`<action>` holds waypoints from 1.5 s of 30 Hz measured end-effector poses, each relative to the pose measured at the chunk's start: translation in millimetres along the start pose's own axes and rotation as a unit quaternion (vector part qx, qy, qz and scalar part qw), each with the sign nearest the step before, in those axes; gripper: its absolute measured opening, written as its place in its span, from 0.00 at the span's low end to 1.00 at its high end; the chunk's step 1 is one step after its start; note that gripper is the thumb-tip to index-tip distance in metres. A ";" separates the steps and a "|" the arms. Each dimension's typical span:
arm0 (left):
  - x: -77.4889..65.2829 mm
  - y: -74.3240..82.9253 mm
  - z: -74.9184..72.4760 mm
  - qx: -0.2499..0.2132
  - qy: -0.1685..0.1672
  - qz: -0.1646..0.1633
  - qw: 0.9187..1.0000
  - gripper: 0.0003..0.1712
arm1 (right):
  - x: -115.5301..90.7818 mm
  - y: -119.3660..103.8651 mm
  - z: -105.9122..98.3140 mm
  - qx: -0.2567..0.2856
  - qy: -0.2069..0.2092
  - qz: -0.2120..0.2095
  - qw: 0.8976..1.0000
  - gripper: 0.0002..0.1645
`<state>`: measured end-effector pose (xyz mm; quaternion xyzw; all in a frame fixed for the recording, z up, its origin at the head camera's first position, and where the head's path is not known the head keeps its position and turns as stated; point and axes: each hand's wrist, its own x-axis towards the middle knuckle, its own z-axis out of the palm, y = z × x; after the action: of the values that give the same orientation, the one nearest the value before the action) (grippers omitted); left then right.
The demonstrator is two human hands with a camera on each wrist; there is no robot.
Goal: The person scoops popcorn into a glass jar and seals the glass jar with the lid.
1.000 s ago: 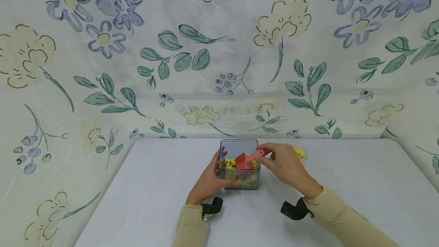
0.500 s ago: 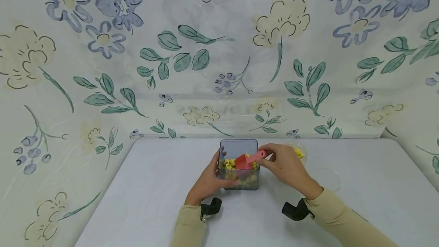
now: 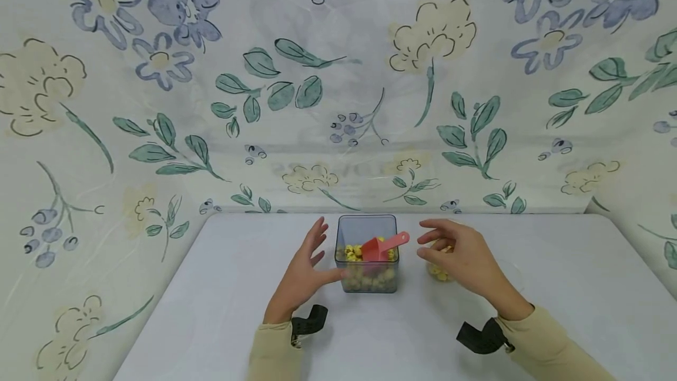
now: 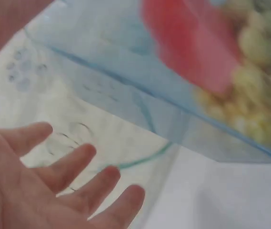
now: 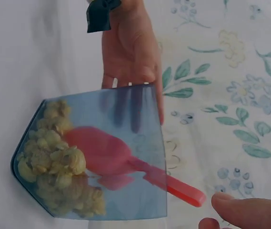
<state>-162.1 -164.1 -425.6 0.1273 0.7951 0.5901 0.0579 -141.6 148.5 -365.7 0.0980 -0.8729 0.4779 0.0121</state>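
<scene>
A clear blue-grey square container [image 3: 366,226] holds yellow popcorn [image 3: 353,253]. A pink-red scoop [image 3: 375,248] leans in it, its handle sticking out over the right rim. On the container's left side is my left hand [image 3: 297,282], fingers spread and holding nothing. The left wrist view shows that hand's fingers [image 4: 107,183] apart from the container wall. To the right, my right hand [image 3: 465,257] has loosely bent fingers with nothing between them. In the right wrist view its thumb [image 5: 249,210] is just off the scoop handle's end.
Partly behind my right hand stands a small clear round tub with popcorn [image 3: 440,273]. A faint clear disc [image 3: 512,269] lies on the white table [image 3: 222,310] farther right. Floral cloth [image 3: 317,134] rises behind the table's back edge.
My right hand has let go of the scoop handle and moved right. My left hand has released the container and drawn away to the left. The scoop stays in the container.
</scene>
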 end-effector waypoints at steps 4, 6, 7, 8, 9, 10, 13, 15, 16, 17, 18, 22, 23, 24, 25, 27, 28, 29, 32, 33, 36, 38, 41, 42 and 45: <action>-2.9 13.8 -3.3 0.023 0.046 0.009 0.999 0.58 | -7.0 -0.1 -5.5 0.009 0.006 0.014 1.000 0.28; -3.8 20.4 -2.5 0.036 0.073 0.011 0.997 0.55 | -10.5 1.2 -8.8 0.015 0.009 0.018 1.000 0.28; -4.4 23.7 -1.5 0.042 0.086 0.012 0.995 0.53 | -12.2 2.3 -10.6 0.020 0.012 0.019 1.000 0.29; -4.9 27.1 -0.4 0.046 0.097 0.016 0.994 0.52 | -13.9 3.6 -12.4 0.024 0.016 0.020 0.999 0.29; -5.5 30.7 1.1 0.049 0.108 0.020 0.993 0.51 | -15.5 4.6 -14.5 0.024 0.021 0.020 0.999 0.29; -5.9 34.1 2.8 0.052 0.119 0.024 0.991 0.49 | -17.2 6.0 -16.4 0.023 0.027 0.022 0.999 0.30; -7.2 44.9 9.4 0.046 0.152 0.043 0.986 0.44 | -21.5 10.8 -22.1 0.005 0.053 0.026 0.998 0.30; -7.6 51.2 14.8 0.040 0.170 0.062 0.983 0.41 | -24.3 14.9 -26.0 -0.011 0.067 0.028 0.997 0.31; -7.6 54.3 17.7 0.039 0.177 0.071 0.981 0.40 | -25.5 17.4 -27.7 -0.018 0.072 0.030 0.997 0.31; -7.8 57.3 20.9 0.036 0.181 0.081 0.980 0.39 | -26.7 20.0 -29.5 -0.024 0.077 0.032 0.996 0.31; -7.8 59.9 24.1 0.036 0.181 0.089 0.979 0.38 | -27.9 22.5 -31.4 -0.031 0.081 0.034 0.996 0.31; -9.1 69.7 37.5 0.040 0.167 0.111 0.979 0.38 | -31.5 31.4 -37.9 -0.055 0.094 0.042 0.993 0.32; -9.3 71.7 40.8 0.039 0.163 0.115 0.979 0.38 | -32.1 33.2 -39.3 -0.059 0.096 0.045 0.993 0.32; -9.5 73.7 44.0 0.040 0.159 0.118 0.979 0.38 | -32.4 34.9 -40.5 -0.063 0.098 0.048 0.992 0.32; -9.6 75.6 47.1 0.039 0.155 0.121 0.980 0.38 | -32.7 36.7 -41.5 -0.069 0.099 0.050 0.991 0.32; -9.7 79.6 52.9 0.034 0.148 0.129 0.980 0.38 | -33.5 40.7 -43.3 -0.078 0.102 0.052 0.990 0.32; -9.5 81.2 55.9 0.031 0.145 0.134 0.980 0.38 | -33.9 42.8 -44.2 -0.083 0.105 0.052 0.990 0.32; -9.1 82.7 58.8 0.028 0.141 0.138 0.980 0.37 | -34.2 44.9 -45.0 -0.087 0.108 0.052 0.989 0.32; -8.4 87.5 67.4 0.020 0.127 0.142 0.981 0.36 | -34.5 50.6 -46.7 -0.103 0.116 0.054 0.986 0.32; -8.4 89.1 70.3 0.020 0.123 0.140 0.982 0.36 | -34.3 52.2 -47.0 -0.106 0.116 0.057 0.986 0.32; -8.2 93.8 80.0 0.014 0.107 0.127 0.986 0.36 | -33.3 56.7 -47.3 -0.113 0.107 0.074 0.985 0.34; -8.2 96.9 86.8 0.008 0.091 0.121 0.988 0.36 | -32.4 59.6 -47.8 -0.112 0.097 0.087 0.985 0.37; -7.7 100.7 97.5 0.007 0.070 0.120 0.990 0.37 | -31.1 63.8 -49.1 -0.103 0.082 0.102 0.986 0.43; -7.8 101.9 101.3 0.005 0.063 0.124 0.990 0.37 | -30.6 65.2 -49.7 -0.099 0.077 0.106 0.986 0.44; -8.2 103.8 112.4 0.004 0.047 0.140 0.989 0.36 | -29.8 69.8 -51.3 -0.092 0.059 0.119 0.987 0.48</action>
<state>-113.1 -34.4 -360.5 0.2101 0.7738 0.5941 -0.0633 -128.9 232.7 -399.4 -0.0367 -0.9162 0.3987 0.0156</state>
